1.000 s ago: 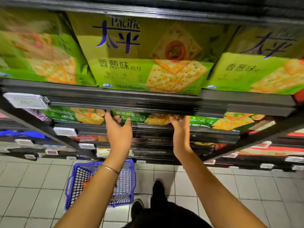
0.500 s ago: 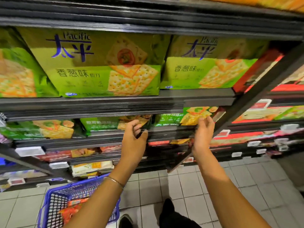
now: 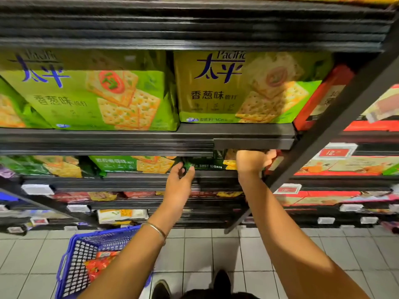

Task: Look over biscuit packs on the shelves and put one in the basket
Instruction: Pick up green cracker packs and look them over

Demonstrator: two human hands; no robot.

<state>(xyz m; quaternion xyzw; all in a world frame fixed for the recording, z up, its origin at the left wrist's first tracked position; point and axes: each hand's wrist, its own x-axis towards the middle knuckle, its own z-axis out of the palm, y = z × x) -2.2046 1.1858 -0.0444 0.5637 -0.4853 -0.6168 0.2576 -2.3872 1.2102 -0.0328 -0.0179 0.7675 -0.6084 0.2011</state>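
1. Dark shop shelves (image 3: 194, 137) full of biscuit packs stand over a pale tiled floor (image 3: 216, 251).
2. Both hands reach one dark green biscuit pack (image 3: 207, 166) on the shelf under the big green boxes (image 3: 97, 93).
3. The left hand (image 3: 180, 180) pinches the pack's left corner. The right hand (image 3: 251, 161) curls round its right end.
4. The blue basket (image 3: 74, 264) sits low on the left, well apart from the pack, with red packs (image 3: 97, 266) inside.
5. I think the pack could catch on the shelf edge just above it if it is pulled out too high.
6. The corner pinch looks small, so the pack might slip and land on the floor, not in the basket.
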